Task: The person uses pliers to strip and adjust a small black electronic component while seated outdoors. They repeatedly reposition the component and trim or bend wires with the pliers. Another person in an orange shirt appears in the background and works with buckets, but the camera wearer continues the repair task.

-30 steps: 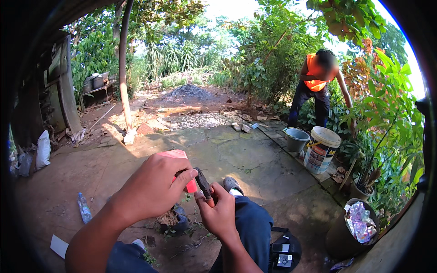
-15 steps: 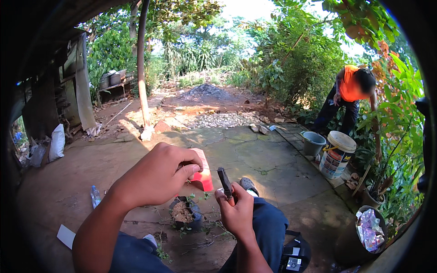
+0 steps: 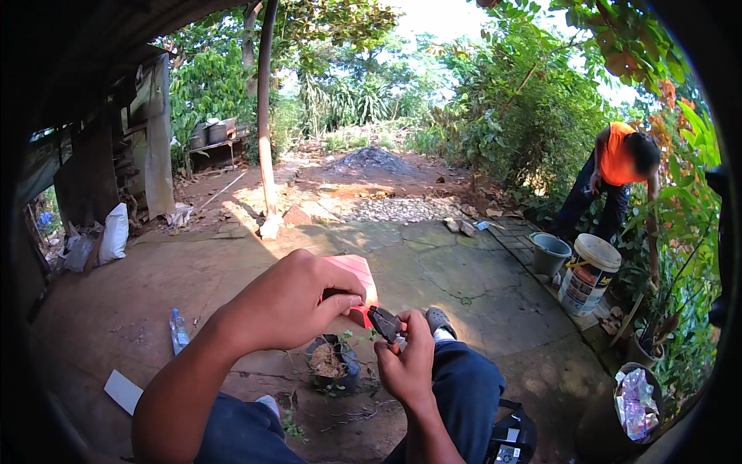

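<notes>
My right hand (image 3: 410,363) grips a pair of pliers (image 3: 384,323) with dark jaws and a bit of orange handle showing. My left hand (image 3: 290,301) is closed in a pinch, its fingertips just left of the jaws. A thin wire runs between that pinch and the pliers half a second ago; now it is barely visible. Behind the left fingers is a ridged red plastic piece (image 3: 357,268), partly covered by the hand. Below both hands a black plant pot (image 3: 349,377) holds light brown, crumbly material, with small green stems around it.
Between my knees lie loose twigs (image 3: 359,416). A water bottle (image 3: 179,331) and a white card (image 3: 122,391) lie at left, a black bag (image 3: 516,433) at right. Farther right are a grey bucket (image 3: 550,254), a white pail (image 3: 591,274) and a bending person (image 3: 618,158) in orange.
The pliers have tilted and come closer to my left fingertips. The whole view has shifted, so the scene sits slightly lower and farther right. The other person still bends over.
</notes>
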The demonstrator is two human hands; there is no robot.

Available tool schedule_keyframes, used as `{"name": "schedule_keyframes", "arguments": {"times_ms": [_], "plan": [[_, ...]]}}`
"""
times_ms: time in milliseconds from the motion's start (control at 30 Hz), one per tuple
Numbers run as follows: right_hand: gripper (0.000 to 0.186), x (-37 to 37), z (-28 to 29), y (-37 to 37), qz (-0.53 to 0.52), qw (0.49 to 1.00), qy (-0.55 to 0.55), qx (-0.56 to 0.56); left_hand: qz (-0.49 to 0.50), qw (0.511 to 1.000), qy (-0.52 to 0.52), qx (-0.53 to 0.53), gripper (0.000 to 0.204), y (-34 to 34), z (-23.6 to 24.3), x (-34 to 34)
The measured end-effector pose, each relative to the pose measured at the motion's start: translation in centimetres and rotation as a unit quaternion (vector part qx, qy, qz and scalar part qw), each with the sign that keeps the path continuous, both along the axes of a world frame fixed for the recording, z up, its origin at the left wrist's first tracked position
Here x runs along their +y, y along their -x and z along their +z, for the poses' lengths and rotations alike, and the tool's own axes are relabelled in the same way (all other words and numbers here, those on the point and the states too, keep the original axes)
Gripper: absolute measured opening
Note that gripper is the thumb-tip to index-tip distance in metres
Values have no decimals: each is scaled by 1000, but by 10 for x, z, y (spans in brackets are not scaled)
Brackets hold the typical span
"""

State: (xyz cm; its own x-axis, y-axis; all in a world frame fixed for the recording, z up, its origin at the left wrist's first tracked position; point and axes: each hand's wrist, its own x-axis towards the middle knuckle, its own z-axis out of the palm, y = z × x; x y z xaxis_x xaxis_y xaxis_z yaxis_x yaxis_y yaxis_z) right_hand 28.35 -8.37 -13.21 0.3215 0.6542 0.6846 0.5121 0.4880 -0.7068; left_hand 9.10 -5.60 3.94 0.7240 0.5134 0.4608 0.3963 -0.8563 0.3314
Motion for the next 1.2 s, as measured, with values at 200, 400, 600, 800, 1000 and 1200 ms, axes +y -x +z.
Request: {"name": "schedule_keyframes", "arguments": {"times_ms": [200, 400, 600, 800, 1000, 1200], "plan": [[40, 1, -2, 0, -69, 995, -31, -72, -25, 1000, -3, 0, 18, 6, 1, -1], [40, -1, -1, 1, -98, 990, -31, -94, -6, 1000, -21, 0, 18, 8, 1, -3], [36, -1, -1, 2, -74, 993, -26, -93, 2, 1000, 19, 21, 19, 6, 1, -4], [29, 4, -6, 5, -77, 993, -50, -81, -2, 1000, 3, 6, 20, 4, -2, -3], [24, 2, -9, 15, -5, 1000, -8, 22, -12, 1000, -2, 2, 22, 2, -4, -2], [16, -5, -2, 15, 13, 1000, 3, 23, -13, 1000, 16, 11, 21, 4, -4, -3]]}}
